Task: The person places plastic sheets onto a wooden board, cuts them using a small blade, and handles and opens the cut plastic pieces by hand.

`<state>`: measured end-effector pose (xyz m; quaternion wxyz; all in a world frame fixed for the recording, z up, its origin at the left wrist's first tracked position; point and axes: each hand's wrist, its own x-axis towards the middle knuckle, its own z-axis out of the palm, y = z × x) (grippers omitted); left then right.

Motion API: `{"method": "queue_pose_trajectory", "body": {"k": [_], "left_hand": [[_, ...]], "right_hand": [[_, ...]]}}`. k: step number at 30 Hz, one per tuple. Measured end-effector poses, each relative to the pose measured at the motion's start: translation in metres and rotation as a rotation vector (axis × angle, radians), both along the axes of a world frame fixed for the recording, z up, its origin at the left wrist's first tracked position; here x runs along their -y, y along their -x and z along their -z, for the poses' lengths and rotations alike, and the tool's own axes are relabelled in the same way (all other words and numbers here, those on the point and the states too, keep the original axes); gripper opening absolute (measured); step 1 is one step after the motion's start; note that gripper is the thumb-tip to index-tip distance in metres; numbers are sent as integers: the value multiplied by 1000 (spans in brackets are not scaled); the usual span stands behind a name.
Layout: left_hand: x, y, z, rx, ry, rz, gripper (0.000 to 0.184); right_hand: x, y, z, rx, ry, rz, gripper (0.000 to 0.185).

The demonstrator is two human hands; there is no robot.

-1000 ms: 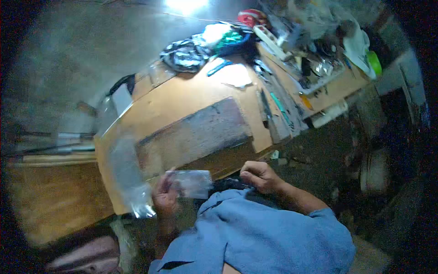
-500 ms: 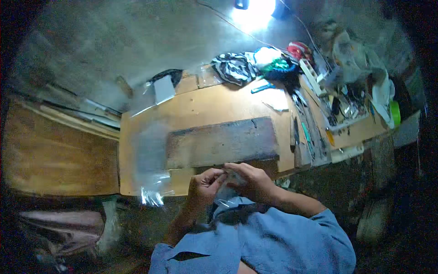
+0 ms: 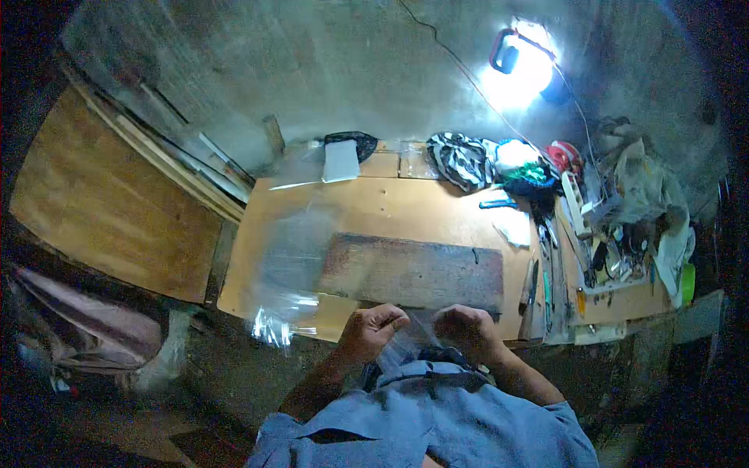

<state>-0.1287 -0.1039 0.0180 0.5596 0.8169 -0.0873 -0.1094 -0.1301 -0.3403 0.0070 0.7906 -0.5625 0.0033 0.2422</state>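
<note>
A thin, clear plastic bag (image 3: 404, 345) stretches between my two hands in front of my body, at the near edge of the table. My left hand (image 3: 372, 334) is closed, its thumb and fingers pinching one side of the plastic. On the other side my right hand (image 3: 470, 334) has its fingers curled in, with the edge of the plastic at its fingertips. Just beyond my hands a worn wooden board (image 3: 413, 269) lies flat. Left of the board, more clear plastic (image 3: 292, 253) is spread, its shiny end hanging over the front edge.
On the table (image 3: 367, 207), a white pad (image 3: 341, 161) and a zebra-patterned cloth (image 3: 462, 162) lie along the back. Several knives and tools (image 3: 530, 282) line the right, beside a cluttered tray (image 3: 620, 261). A bright lamp (image 3: 521, 69) shines on the wall; a wooden panel (image 3: 117, 195) stands left.
My hands have drawn apart, opening a gap with the plastic stretched across it. The view has shifted, so the table sits lower and further right.
</note>
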Motion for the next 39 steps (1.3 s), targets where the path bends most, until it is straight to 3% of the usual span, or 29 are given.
{"method": "queue_pose_trajectory", "body": {"k": [2, 4, 6, 9, 11, 12, 13, 15, 18, 19, 20, 21, 23, 25, 27, 28, 30, 32, 33, 35, 36, 39], "left_hand": [[-2, -3, 9, 65, 26, -28, 16], [5, -9, 9, 608, -320, -289, 21], [7, -3, 13, 592, -248, -281, 25], [14, 4, 12, 569, -177, -195, 38], [22, 11, 21, 18, 252, 50, 33], [30, 14, 20, -175, 432, 28, 29], [29, 16, 26, -168, 434, 28, 29], [28, 16, 40, -261, 823, 73, 25], [18, 19, 7, -269, 689, 121, 24], [12, 18, 0, -271, 690, 121, 24], [6, 17, -7, -236, 459, 93, 24], [2, 17, -10, -200, 228, 65, 23], [-2, 12, 25, -156, 292, 46, 24], [2, 9, 29, -146, 840, 54, 24], [4, 9, 30, -79, 701, -47, 24], [4, 9, 40, -142, 717, -33, 24], [17, 11, 35, -205, 732, -24, 26], [39, 20, 9, -61, 874, -42, 34], [43, 23, 5, -14, 920, -50, 37], [41, 32, 20, 326, 130, -46, 55], [45, 33, 56, 276, 286, -117, 65], [40, 38, 51, 99, 309, -147, 68]], "right_hand": [[2, -3, 24, -3, -53, 42, 9], [0, -12, 14, -39, -112, 61, 8], [-7, -10, -9, 257, 361, 142, 13], [-18, -6, -23, 385, 510, -8, 14], [-32, -5, -13, -265, -206, 109, 14], [-34, -1, -23, -205, -241, 37, 15], [-37, 2, -31, -62, -136, -19, 16], [-41, 4, -57, 85, -29, -60, 18], [-36, -1, -83, -326, -109, -95, 20], [-25, -4, -67, -96, 62, -118, 20], [-15, -7, -49, 134, 232, -138, 20], [-5, -13, -24, 131, 234, -139, 20], [8, -23, 17, 431, 373, 151, 23], [-9, -13, -11, 434, 259, 211, 23], [-15, -5, -18, 348, 272, 7, 22], [-13, -3, 1, 36, -11, -67, 20], [-17, 1, 5, 141, 55, -89, 16], [-26, 1, -7, 404, 212, -41, 12], [-29, 2, -13, 397, 211, -44, 12], [-32, 7, -18, 215, 106, 103, 12], [-31, 9, -8, 168, 27, 88, 13], [-27, 11, 7, 267, 190, -14, 17]]}}
